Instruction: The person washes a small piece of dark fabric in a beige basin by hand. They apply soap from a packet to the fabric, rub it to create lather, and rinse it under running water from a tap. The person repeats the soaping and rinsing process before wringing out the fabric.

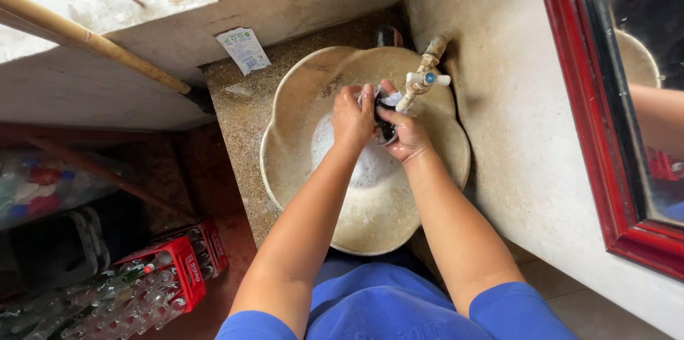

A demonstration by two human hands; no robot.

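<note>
Head view: looking straight down on 2 bare forearms over a wash basin.
Left hand point(353, 118): grip clenched on the left side of a small dark item, fingers curled over its top.
Right hand point(406, 135): grip grasping the same item from the right and beneath, thumb across it.
Dark item point(385, 128): black with a pale edge, pressed between both hands just below the tap; too hidden to tell what kind of thing it is.
Tap point(425, 78): white handle with a blue centre, on a pipe from the wall, touching the right hand's fingers.
Basin point(299, 84): beige, scalloped rim, white suds lying in its bowl under the hands.
Tabletop point(239, 108): speckled stone left of the basin, a small printed sachet point(244, 49) lying at its far edge.
Wall: red-framed mirror point(591, 119) on the right.
Floor: red bottle crates point(174, 269) at lower left.
</note>
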